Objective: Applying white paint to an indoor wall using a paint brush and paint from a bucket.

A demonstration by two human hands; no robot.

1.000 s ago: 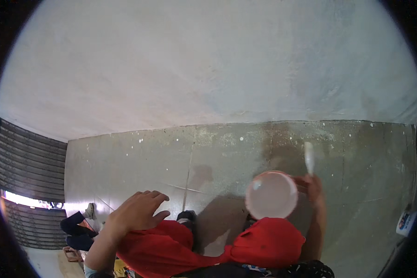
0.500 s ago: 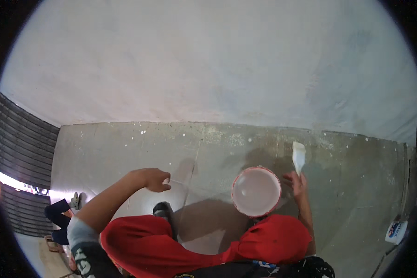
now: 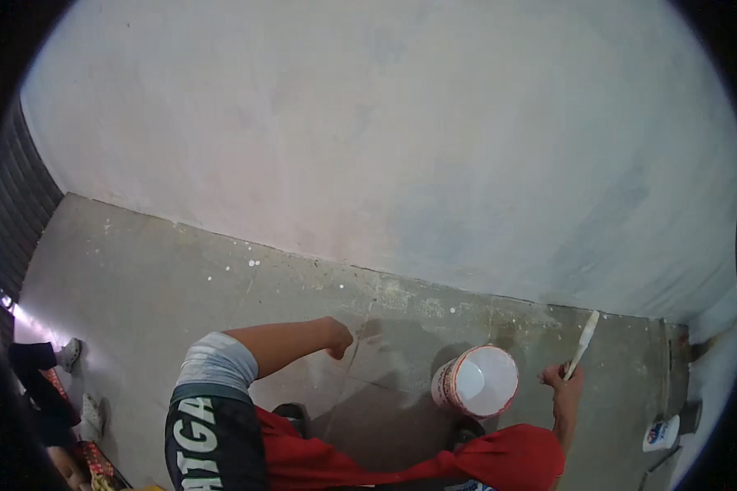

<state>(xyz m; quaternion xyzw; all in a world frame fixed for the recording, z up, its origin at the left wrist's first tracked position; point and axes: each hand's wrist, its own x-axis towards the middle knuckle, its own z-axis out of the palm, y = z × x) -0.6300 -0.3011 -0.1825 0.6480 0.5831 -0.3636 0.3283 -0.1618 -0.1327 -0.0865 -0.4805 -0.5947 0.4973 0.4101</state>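
Paintbrush (image 3: pixel 583 344) now sits farther to the right of the paint bucket (image 3: pixel 475 381) than in the frame half a second ago, and shows its narrow edge instead of its broad face; the whole view is swung round as well. Right hand (image 3: pixel 566 383): fingers bent in and closed on the brush handle, tips partly hidden, one digit jutting left toward the bucket without touching it. Left hand (image 3: pixel 336 338): fingers curled inward, palm turned out of sight; cannot tell whether they meet or hold anything. Right forearm rises from the lower edge beside the red-trousered right knee (image 3: pixel 508 454), wrist up, brush pointing up and slightly right, bristles near the foot of the pale wall (image 3: pixel 368 147); contact cannot be told. Left arm is bent at the elbow, forearm running rightward above the floor (image 3: pixel 164 286), hand well apart from the bucket. Bucket is seen obliquely in front of the right knee, white liquid inside, rim smeared reddish. Count: one brush, one bucket, one small white tub (image 3: pixel 661 434) at far right, two of the wearer's dark shoes (image 3: pixel 291 417), two pale shoes (image 3: pixel 92 417) on another person at left.
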